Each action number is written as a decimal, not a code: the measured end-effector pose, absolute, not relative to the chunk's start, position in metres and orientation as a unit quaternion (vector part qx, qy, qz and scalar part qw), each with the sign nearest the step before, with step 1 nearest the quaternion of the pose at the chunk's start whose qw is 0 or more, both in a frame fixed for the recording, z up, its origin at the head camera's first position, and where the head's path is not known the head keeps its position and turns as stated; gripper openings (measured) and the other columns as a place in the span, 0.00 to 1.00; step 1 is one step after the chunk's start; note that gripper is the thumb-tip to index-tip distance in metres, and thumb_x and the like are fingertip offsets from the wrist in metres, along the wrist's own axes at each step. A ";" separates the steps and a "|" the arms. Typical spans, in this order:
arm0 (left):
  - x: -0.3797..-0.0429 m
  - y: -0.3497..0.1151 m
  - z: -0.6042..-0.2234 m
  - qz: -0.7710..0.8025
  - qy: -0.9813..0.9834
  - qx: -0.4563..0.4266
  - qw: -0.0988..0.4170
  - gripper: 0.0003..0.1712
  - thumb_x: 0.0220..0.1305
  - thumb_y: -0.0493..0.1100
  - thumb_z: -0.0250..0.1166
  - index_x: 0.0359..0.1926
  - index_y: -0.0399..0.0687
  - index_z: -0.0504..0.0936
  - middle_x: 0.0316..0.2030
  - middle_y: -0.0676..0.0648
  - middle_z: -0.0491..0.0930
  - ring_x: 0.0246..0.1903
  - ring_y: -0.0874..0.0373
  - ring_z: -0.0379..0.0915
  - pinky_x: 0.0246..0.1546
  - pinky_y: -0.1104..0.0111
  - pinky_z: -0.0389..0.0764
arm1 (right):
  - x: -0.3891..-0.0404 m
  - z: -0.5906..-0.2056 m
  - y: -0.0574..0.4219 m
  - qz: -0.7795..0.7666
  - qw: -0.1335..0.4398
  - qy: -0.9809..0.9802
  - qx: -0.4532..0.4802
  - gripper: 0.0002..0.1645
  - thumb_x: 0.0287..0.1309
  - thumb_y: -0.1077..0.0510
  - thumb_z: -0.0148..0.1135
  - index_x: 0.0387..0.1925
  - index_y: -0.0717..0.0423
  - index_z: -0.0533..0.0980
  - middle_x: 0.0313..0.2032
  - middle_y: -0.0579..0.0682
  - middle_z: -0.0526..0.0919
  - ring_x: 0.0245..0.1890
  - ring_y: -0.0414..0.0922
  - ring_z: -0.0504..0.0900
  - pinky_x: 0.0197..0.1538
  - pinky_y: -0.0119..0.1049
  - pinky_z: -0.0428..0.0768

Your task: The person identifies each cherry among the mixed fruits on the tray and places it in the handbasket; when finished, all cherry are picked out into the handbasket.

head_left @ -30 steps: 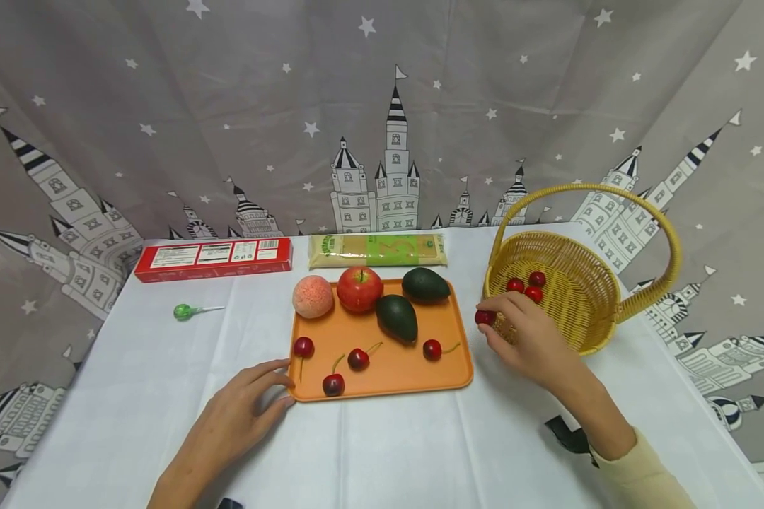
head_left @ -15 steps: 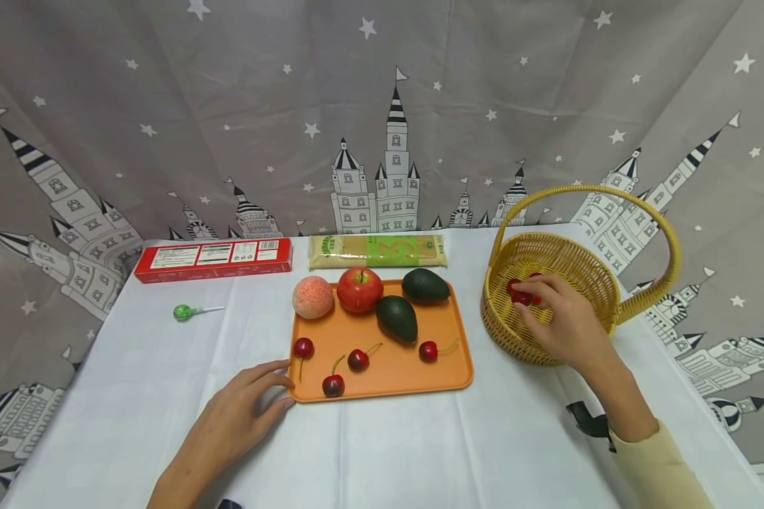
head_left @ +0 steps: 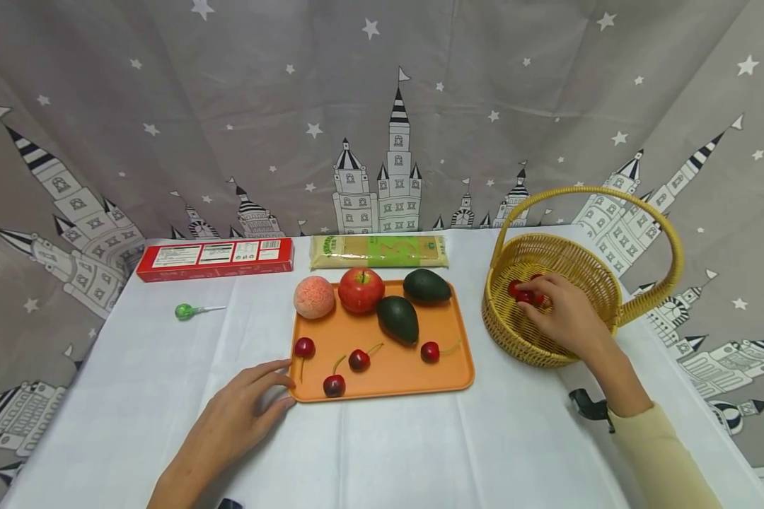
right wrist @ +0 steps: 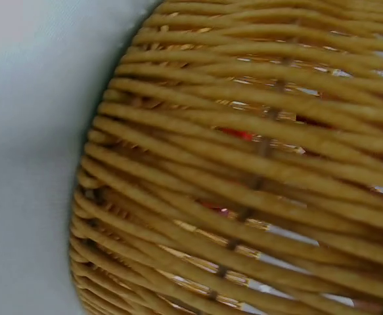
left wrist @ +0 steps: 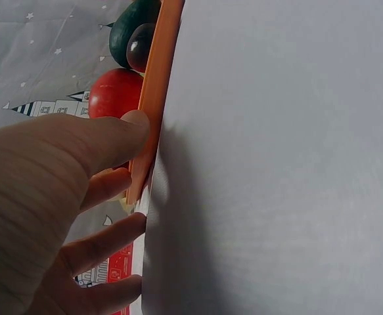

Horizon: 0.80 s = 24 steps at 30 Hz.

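Observation:
My right hand (head_left: 566, 314) reaches inside the yellow wicker basket (head_left: 516, 343), its thumb and fingertips pinching a dark red cherry (head_left: 524, 297). Other cherries lie in the basket, partly hidden by the fingers. In the right wrist view the woven basket wall (right wrist: 178, 151) covers the hand, and only specks of red show through. At the front left corner of the orange tray (head_left: 395, 375), my left hand (head_left: 242, 406) rests with its fingers spread, touching the edge. Several stemmed cherries, one of them a cherry (head_left: 429, 352) at the right, lie on the tray.
At the tray's back are a peach (head_left: 314, 297), a red apple (head_left: 361, 290) and two avocados, one a front avocado (head_left: 397, 319). Behind lie a noodle packet (head_left: 378, 252) and a red box (head_left: 215, 260). A green lollipop (head_left: 184, 311) lies left. The basket handle (head_left: 675, 254) arches high.
My right hand has carried a cherry from the basket's left rim into the basket, beside the others. The rightmost cherry on the tray has shifted slightly left. My left hand stays put.

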<state>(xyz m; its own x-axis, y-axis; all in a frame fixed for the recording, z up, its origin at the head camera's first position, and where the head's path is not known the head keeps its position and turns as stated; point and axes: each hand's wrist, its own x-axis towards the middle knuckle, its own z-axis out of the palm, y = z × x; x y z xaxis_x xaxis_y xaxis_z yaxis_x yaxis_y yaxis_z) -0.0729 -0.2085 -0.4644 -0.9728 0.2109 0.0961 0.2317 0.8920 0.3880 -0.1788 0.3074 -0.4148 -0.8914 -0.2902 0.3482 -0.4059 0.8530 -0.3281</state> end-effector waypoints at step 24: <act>-0.073 -0.208 -0.465 -0.200 -0.973 -0.111 0.023 0.15 0.55 0.50 0.79 0.43 0.59 0.87 0.60 0.49 0.80 0.60 0.46 0.75 0.59 0.44 0.78 | -0.208 -0.434 0.312 0.185 0.095 -0.958 0.199 0.17 0.54 0.59 0.77 0.45 0.59 0.84 0.38 0.53 0.82 0.35 0.48 0.80 0.37 0.44 0.83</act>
